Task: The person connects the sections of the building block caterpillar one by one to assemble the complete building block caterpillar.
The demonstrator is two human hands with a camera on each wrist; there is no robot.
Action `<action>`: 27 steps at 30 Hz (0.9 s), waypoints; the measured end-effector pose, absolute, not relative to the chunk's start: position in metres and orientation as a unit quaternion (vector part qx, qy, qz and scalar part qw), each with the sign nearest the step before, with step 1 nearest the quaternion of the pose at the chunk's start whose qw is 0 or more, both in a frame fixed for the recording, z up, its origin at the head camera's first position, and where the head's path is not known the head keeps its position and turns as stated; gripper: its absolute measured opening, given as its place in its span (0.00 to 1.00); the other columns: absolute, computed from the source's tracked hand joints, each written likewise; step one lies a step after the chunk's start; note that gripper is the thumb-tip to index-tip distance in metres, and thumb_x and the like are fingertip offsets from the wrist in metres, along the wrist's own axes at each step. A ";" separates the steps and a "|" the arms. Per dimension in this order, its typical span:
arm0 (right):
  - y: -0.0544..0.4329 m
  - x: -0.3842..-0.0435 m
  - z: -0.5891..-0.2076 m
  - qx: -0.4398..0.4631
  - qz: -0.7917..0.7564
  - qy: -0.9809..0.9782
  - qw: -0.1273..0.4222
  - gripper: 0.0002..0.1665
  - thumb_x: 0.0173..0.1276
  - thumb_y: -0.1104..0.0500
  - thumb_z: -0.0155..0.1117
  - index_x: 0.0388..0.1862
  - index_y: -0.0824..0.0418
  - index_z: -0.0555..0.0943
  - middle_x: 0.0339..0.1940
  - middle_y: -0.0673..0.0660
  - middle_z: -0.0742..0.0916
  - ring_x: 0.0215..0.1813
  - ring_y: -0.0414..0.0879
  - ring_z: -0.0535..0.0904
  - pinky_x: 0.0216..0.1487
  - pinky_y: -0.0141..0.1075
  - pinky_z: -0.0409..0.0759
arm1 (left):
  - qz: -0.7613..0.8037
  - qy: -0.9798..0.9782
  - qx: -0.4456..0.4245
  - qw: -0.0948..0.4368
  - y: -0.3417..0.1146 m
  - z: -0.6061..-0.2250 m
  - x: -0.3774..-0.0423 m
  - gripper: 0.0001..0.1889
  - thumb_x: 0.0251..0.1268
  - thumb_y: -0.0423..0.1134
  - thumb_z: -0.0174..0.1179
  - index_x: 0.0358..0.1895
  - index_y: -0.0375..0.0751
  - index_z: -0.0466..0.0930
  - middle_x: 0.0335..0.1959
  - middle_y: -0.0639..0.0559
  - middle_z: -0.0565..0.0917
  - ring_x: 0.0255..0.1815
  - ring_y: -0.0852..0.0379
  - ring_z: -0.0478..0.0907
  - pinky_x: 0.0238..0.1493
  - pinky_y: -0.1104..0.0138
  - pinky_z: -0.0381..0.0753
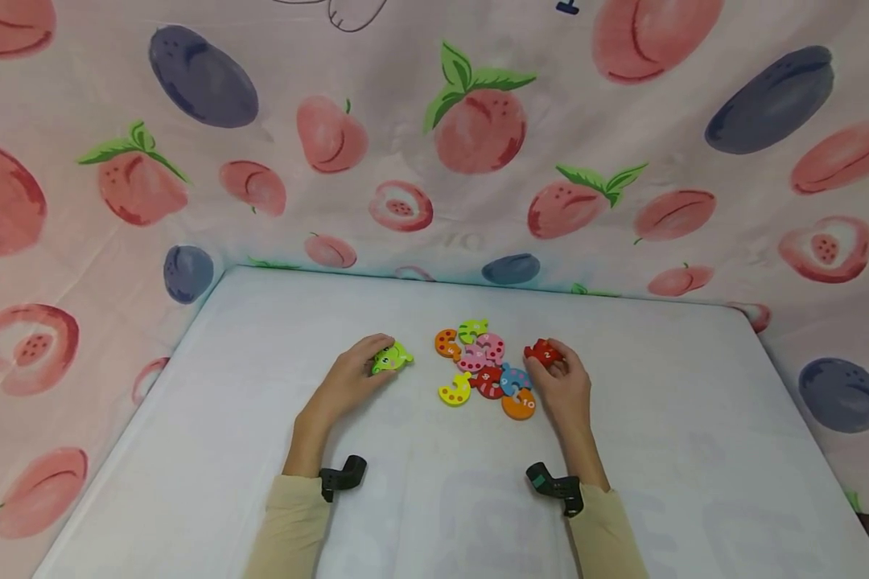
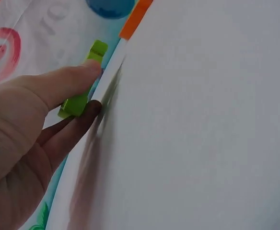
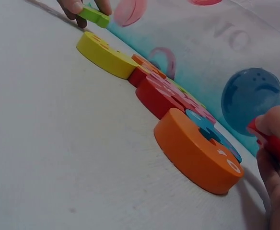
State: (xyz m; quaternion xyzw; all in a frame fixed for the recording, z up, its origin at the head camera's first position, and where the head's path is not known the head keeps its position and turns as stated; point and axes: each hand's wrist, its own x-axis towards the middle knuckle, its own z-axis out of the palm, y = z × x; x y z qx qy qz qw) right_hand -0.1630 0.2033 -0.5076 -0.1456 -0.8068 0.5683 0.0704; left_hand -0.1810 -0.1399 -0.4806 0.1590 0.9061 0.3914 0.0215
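My left hand (image 1: 355,370) pinches a lime-green puzzle piece with a small face (image 1: 391,358) between thumb and fingers, left of the other pieces. In the left wrist view that green piece (image 2: 77,100) is seen edge-on, tilted, close over the table. On the other side, my right hand (image 1: 566,386) grips a red puzzle piece (image 1: 541,352) bearing a white number. Its edge shows at the right of the right wrist view, partly hidden by the fingers. Between the hands lie several curved pieces, among them an orange one marked 10 (image 1: 518,404) and a yellow one (image 1: 455,390).
Also in the cluster are a blue piece (image 1: 516,379), a red piece (image 1: 488,383), pink pieces (image 1: 472,359), another orange piece (image 1: 446,344) and a green piece (image 1: 472,330). They lie on a white table (image 1: 420,498). A fruit-print cloth (image 1: 405,104) hangs behind it.
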 end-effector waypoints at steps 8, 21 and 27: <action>0.193 -0.164 -0.506 -0.105 0.549 -0.824 0.088 0.36 0.62 0.42 0.68 0.66 0.55 0.73 0.63 0.58 0.79 0.61 0.52 0.78 0.60 0.33 0.76 | 0.363 0.915 0.176 0.014 -0.158 -0.481 -0.181 0.26 0.66 0.33 0.60 0.68 0.37 0.69 0.70 0.45 0.69 0.73 0.44 0.64 0.72 0.48 0.65; 0.105 -0.160 -0.477 0.024 0.595 -0.802 0.039 0.25 0.60 0.58 0.73 0.56 0.59 0.77 0.59 0.57 0.80 0.53 0.51 0.82 0.58 0.40 0.81 | 0.286 0.944 0.167 -0.013 -0.172 -0.482 -0.187 0.23 0.69 0.33 0.56 0.67 0.38 0.71 0.68 0.47 0.71 0.61 0.42 0.70 0.65 0.51 0.72; 0.042 -0.165 -0.486 0.051 0.615 -0.787 -0.008 0.27 0.62 0.58 0.71 0.59 0.58 0.74 0.61 0.57 0.78 0.57 0.51 0.79 0.59 0.41 0.81 | 0.278 0.947 0.161 -0.003 -0.177 -0.483 -0.186 0.23 0.71 0.34 0.53 0.68 0.40 0.70 0.70 0.47 0.70 0.65 0.43 0.68 0.67 0.50 0.71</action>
